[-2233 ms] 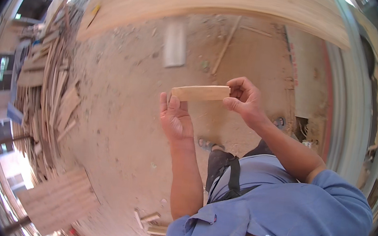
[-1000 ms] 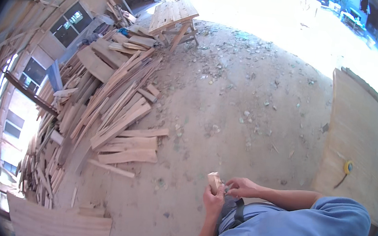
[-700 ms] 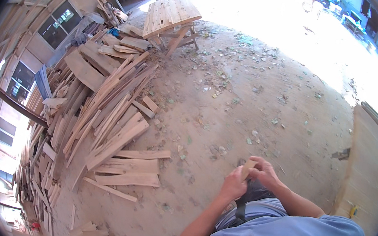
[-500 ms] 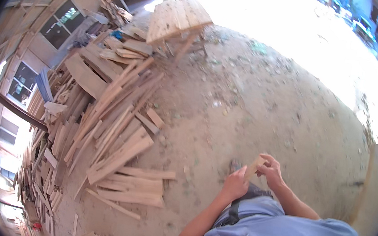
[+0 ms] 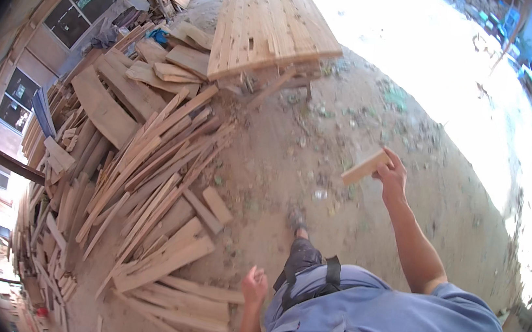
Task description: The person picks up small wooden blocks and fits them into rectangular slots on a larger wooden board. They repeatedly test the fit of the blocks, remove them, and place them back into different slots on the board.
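A short piece of pale wood sticks out leftward from my right hand, whose fingers are closed around its right end. My right arm is stretched forward over the dirt floor. Low by my left side hangs my left hand, with nothing seen in it and its fingers loosely curled and a little apart. The nearest things to it are several flat boards lying on the ground to its left.
A large tabletop of joined planks stands ahead on a support. Long sticks and boards lie heaped along the left, by a wall with windows. Small debris litters the dirt floor. My shoe shows ahead.
Both hands were together at the wood piece. The left has let go and dropped to my side; the right has carried the wood forward. The plank tabletop now appears closer.
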A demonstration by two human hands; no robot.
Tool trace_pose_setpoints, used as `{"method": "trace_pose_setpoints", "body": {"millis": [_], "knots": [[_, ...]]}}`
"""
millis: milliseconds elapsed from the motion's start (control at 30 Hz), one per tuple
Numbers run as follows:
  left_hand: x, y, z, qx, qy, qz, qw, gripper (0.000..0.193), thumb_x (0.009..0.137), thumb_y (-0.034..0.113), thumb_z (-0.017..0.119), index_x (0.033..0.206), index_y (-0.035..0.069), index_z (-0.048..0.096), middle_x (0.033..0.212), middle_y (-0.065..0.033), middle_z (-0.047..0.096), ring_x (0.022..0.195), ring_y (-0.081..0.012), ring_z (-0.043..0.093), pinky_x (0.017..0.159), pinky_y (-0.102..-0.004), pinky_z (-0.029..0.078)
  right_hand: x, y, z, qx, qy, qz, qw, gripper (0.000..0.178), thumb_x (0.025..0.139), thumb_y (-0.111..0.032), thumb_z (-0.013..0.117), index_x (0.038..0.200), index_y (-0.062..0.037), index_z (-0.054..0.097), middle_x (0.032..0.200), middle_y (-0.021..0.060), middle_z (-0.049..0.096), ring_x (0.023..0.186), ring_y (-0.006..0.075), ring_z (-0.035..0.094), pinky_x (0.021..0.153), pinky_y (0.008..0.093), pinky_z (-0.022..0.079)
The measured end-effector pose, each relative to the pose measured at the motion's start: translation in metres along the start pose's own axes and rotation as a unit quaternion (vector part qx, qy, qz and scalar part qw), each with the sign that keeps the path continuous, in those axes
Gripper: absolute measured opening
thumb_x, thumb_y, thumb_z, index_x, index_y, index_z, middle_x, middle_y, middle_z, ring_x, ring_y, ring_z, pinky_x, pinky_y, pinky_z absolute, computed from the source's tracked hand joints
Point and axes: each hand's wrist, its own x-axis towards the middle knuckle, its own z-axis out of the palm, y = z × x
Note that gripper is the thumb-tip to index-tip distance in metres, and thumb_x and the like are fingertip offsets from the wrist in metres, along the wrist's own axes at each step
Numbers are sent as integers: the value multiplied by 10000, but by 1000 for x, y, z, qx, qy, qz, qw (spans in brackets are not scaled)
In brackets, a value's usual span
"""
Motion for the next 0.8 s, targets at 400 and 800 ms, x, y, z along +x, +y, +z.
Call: {"method": "trace_pose_setpoints", "body": {"millis": [400, 800], "knots": [[430, 278, -53, -71, 33, 70, 994, 491, 950, 97, 614, 1394, -98, 535, 1242, -189, 709, 1070, -248, 714, 916, -344, 563, 393, 16, 270, -73, -19, 20, 997, 540, 860, -25, 661, 1398, -43, 609, 956, 108, 724, 743, 144, 673, 639, 282, 568], [605, 336, 55, -157, 72, -192, 966, 432, 927, 39, 611, 1324, -129, 580, 1177, -189, 728, 1063, -216, 703, 926, -316, 547, 779, 153, 612, -225, -203, 39, 952, 491, 875, -68, 638, 1364, -110, 651, 995, 111, 728, 754, 163, 676, 698, 328, 538]]}}
